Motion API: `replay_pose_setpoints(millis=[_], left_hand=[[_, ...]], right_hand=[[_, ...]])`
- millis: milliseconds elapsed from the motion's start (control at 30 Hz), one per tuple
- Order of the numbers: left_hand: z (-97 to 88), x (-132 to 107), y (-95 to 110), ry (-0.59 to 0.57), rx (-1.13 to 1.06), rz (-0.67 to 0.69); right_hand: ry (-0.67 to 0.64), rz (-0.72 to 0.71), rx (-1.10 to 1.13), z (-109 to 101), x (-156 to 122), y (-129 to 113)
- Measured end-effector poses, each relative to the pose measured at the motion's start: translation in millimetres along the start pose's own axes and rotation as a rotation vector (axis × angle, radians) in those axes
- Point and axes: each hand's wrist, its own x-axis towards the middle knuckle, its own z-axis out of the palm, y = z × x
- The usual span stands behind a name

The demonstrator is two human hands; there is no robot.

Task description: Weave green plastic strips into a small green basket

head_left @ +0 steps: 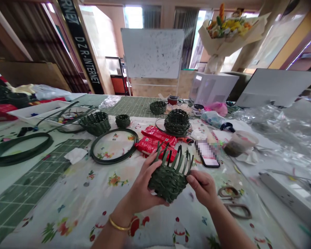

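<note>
A small dark green woven basket (pixel 168 181) is held up over the flowered tablecloth, its loose upright strips (pixel 181 159) sticking out at the top. My left hand (pixel 142 186) wraps round its left side, with fingers at the rim and underneath. At the right edge of the rim, my right hand (pixel 203 186) pinches with thumb and forefinger; a strip seems to be between them, though it is mostly hidden. Scissors (pixel 237 204) lie just right of my right hand. Behind the basket rests a red packet (pixel 154 140).
Coils of green strip (pixel 114 160) (pixel 20 162) lie to the left. Finished-looking baskets (pixel 94 122) (pixel 123 121) (pixel 176 122) stand farther back. A phone (pixel 207 154), a plastic cup (pixel 239 143) and a power strip (pixel 287 193) are on the right.
</note>
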Motion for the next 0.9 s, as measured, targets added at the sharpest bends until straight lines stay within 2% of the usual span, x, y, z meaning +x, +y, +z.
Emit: replay_pose_setpoints(millis=[167,367,600,667,767,900], left_hand=[[16.8,-5,-4,0.091,0.03,-0.039],[14.4,-3,2,-0.015,0.066,-0.201],[26.6,-8,-11,0.083,0.076,-0.181],[29.2,-9,-19,0.064,0.044,-0.213],[28.9,-11,-31,-0.014,-0.048,-0.335],[23.9,-15,-38,-0.005,-0.344,-0.506]], right_hand=[[0.023,0.034,0.027,5,-1,9],[0.001,0.102,0.058,8,-7,13],[0.004,0.275,0.217,19,-17,30],[0.01,0.358,0.294,26,-21,39],[0.001,0.459,0.357,36,-26,46],[0.021,0.434,0.272,35,-26,39]])
